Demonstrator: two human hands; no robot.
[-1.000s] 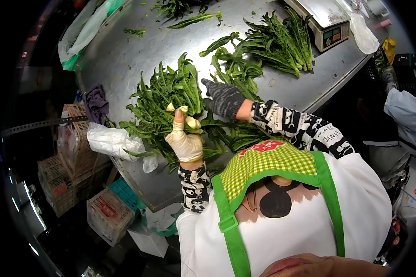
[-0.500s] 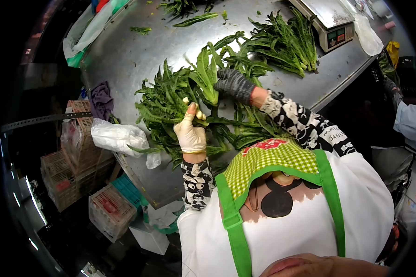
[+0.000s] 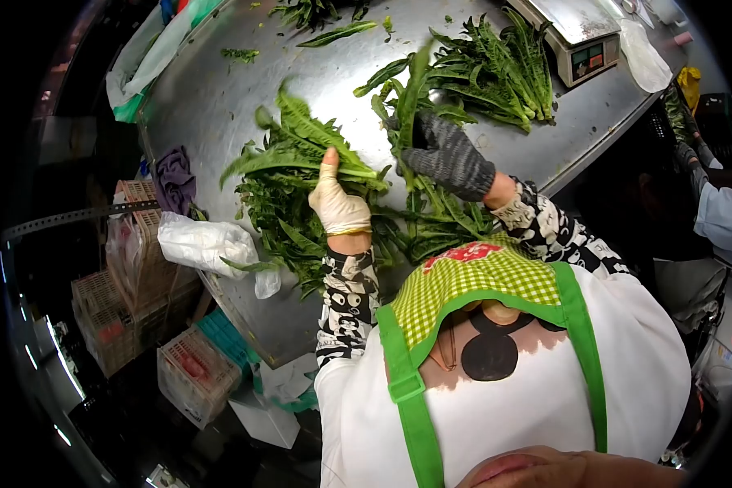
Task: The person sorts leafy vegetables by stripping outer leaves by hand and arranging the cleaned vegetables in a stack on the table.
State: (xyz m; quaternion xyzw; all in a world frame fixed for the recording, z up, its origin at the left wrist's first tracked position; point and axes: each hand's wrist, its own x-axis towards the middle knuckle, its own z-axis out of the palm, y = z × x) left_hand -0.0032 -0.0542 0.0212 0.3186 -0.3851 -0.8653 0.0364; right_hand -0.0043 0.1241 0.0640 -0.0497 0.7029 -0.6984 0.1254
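One white bag [image 3: 207, 244] and one purple cloth [image 3: 173, 180] are at the left of the counter [image 3: 207, 102]. The left hand [image 3: 340, 199] holds green leaves [image 3: 311, 128], tips far left, stems near right. The right hand [image 3: 455, 159] grips a long leaf [image 3: 416, 89] pointing far. One leafy bunch [image 3: 504, 73] lies far right, stems near, beside one scale [image 3: 577, 57].

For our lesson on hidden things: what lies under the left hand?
Leafy greens show beneath the left hand. The hand hides most of its fingers; the leaves cover the tabletop there.
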